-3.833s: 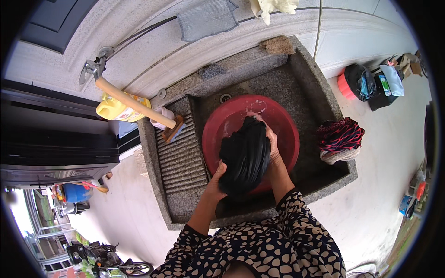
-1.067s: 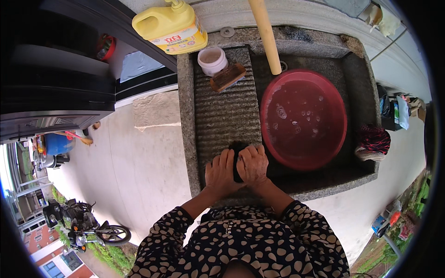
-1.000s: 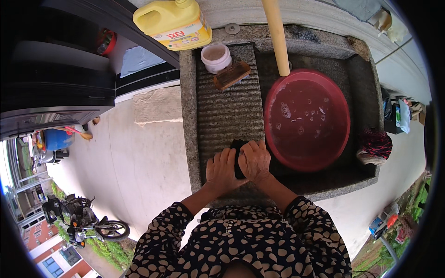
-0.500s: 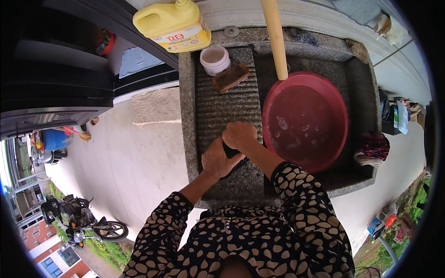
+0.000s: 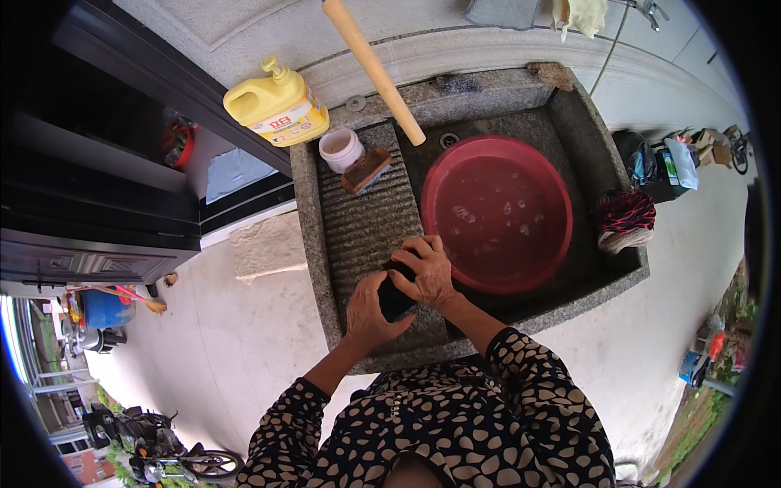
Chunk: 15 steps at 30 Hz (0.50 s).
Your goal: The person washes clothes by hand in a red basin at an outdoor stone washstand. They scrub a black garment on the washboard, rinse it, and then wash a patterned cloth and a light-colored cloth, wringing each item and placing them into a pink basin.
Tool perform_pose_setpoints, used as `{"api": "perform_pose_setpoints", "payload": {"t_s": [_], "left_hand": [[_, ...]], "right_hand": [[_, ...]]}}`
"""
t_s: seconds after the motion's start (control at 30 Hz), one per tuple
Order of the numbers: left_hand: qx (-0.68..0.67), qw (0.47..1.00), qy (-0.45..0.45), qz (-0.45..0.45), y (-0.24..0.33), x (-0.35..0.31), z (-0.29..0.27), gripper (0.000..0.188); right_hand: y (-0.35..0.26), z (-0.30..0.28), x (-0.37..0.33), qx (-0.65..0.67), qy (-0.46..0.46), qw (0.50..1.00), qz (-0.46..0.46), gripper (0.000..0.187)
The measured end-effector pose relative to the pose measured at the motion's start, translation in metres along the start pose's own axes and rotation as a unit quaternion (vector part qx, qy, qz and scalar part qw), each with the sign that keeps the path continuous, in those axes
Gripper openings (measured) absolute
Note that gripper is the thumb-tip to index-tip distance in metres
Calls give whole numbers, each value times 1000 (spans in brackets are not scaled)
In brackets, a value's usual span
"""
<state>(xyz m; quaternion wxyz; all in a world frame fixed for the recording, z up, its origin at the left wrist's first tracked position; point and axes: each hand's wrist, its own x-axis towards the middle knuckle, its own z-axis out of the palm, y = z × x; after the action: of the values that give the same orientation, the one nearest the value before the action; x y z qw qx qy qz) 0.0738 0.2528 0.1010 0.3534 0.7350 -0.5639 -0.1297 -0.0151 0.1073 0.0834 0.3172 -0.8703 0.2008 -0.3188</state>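
Note:
Over the lower part of the stone washboard (image 5: 358, 220), my left hand (image 5: 371, 315) and my right hand (image 5: 427, 272) are closed around a dark, bunched piece of black cloth (image 5: 396, 298). The fingers cover much of it, so its exact kind is hidden. Ridges run across the board above the hands. A wooden scrub brush (image 5: 366, 169) lies at the board's far end, leaning by a small white tub (image 5: 342, 150). Just right of my right hand stands a red basin (image 5: 430, 213) of water with patches of suds.
A grey stone sink (image 5: 313, 268) surrounds the board and basin. On its far left corner stands a yellow pump jug (image 5: 281, 110). A wooden pole (image 5: 374, 69) slants in from the wall. Dark red-and-black yarn-like material (image 5: 626, 211) hangs over the right rim. A motorcycle (image 5: 163, 447) stands lower left.
My hands have shifted from overlapping on the board to side by side around the black cloth, with more of it showing. The whole view has turned and moved slightly.

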Motion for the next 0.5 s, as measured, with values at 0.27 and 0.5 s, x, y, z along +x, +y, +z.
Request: {"api": "perform_pose_setpoints", "payload": {"t_s": [0.27,0.5], "left_hand": [[187,982,-22,20,4,-6,18,90],[153,983,-99,-39,-19,44,17,68]], "right_hand": [[-19,0,-45,-36,-14,999,26,17],[20,29,-3,-37,-49,994,93,13]]}}
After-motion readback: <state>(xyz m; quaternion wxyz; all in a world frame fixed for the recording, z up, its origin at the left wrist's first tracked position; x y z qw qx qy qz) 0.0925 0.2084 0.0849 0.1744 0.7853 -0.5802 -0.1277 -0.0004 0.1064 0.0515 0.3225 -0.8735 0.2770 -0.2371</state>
